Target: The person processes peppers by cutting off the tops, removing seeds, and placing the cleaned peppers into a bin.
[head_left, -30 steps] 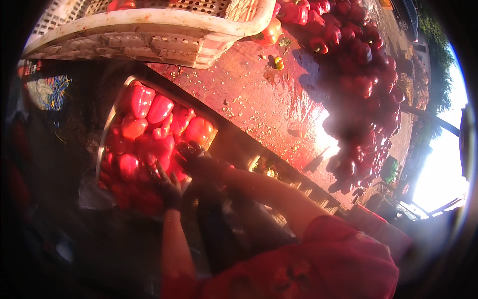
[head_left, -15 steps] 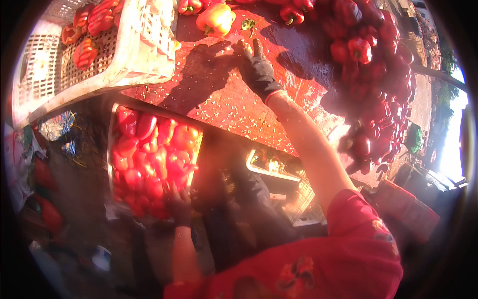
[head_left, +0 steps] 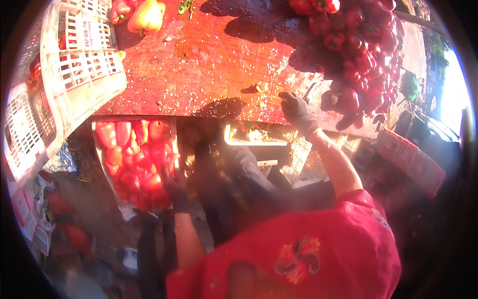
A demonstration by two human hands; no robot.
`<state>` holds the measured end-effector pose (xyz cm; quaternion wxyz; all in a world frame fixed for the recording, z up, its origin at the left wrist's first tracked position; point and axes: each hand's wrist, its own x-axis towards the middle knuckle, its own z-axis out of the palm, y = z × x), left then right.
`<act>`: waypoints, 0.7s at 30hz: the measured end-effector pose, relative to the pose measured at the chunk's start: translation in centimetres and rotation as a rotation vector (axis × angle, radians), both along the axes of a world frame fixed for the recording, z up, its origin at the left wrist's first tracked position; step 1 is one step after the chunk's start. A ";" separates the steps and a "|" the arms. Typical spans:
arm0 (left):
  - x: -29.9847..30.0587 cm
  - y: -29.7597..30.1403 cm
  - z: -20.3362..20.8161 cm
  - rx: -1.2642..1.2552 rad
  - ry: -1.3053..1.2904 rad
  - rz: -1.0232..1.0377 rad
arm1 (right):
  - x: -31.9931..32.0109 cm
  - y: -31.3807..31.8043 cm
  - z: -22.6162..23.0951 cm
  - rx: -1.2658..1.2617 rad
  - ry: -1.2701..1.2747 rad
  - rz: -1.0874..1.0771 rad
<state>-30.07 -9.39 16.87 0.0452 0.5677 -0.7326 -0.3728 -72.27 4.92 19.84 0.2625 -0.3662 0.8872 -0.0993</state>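
Since the left hand (head_left: 175,192) is at the right side of the crate (head_left: 175,144), it's probably steadying the tightly packed red peppers (head_left: 134,164); right hand (head_left: 297,110), well apart, is over the worktop (head_left: 209,74) beside a pale scrap (head_left: 262,87), pepper heap (head_left: 356,55) beyond it to the right (grip on both: can't tell).
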 end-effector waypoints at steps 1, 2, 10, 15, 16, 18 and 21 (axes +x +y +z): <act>-0.4 -0.3 -0.5 0.031 -0.001 -0.032 | 0.3 2.1 -0.7 0.134 -0.041 0.121; -1.3 -0.5 0.2 0.072 -0.016 -0.063 | 1.7 1.4 1.1 0.323 -0.091 0.109; -3.8 -3.3 1.4 0.174 0.207 0.022 | 4.1 -4.2 -5.9 0.022 -0.132 -0.273; -4.3 -5.3 5.5 0.216 0.173 0.097 | 5.7 -0.6 -3.5 0.351 -0.042 -0.026; -3.6 -5.3 5.8 0.229 0.208 0.098 | 5.9 -0.7 -2.5 0.457 -0.086 -0.118; -1.8 -5.4 5.0 0.174 0.220 -0.003 | 6.6 -1.3 0.8 0.510 -0.158 -0.199; 3.0 -7.4 1.7 0.027 0.152 -0.096 | 8.3 -0.7 2.3 0.482 -0.046 -0.291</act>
